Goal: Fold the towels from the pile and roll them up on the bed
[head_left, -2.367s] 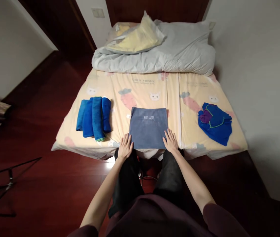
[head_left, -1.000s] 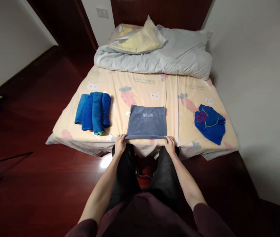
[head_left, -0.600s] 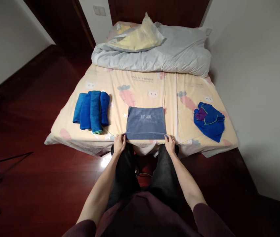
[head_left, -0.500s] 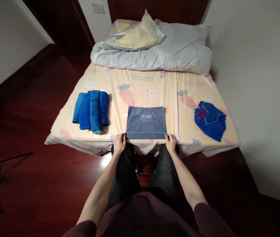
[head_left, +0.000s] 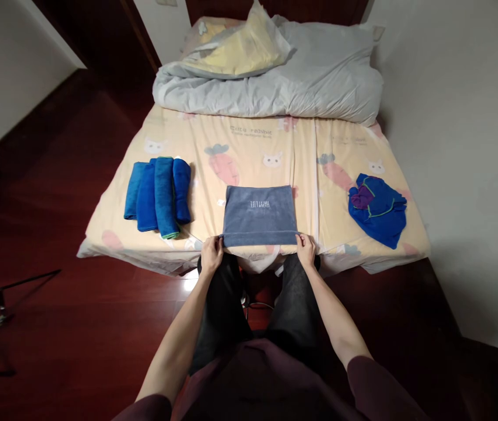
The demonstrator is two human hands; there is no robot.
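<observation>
A grey-blue towel (head_left: 259, 210) with white lettering lies flat near the front edge of the bed (head_left: 205, 199). The lettering appears upside down, and a narrow strip is folded along the towel's near edge. My left hand (head_left: 212, 254) pinches the near left corner, and my right hand (head_left: 305, 250) pinches the near right corner. Several rolled blue towels (head_left: 158, 196) lie side by side at the left. On the right, a crumpled blue cloth (head_left: 378, 210) with green edging and a purple part rests on the sheet.
A grey quilt (head_left: 319, 70) and a yellow pillow (head_left: 249, 49) fill the far end of the bed. A black metal stand (head_left: 0, 304) is on the red floor (head_left: 78, 327) at the left. A white wall (head_left: 459, 146) borders the right side.
The view has shifted slightly, so the quilt and pillow appear higher. Both hands keep their pinch on the towel's near corners, with the folded strip little changed.
</observation>
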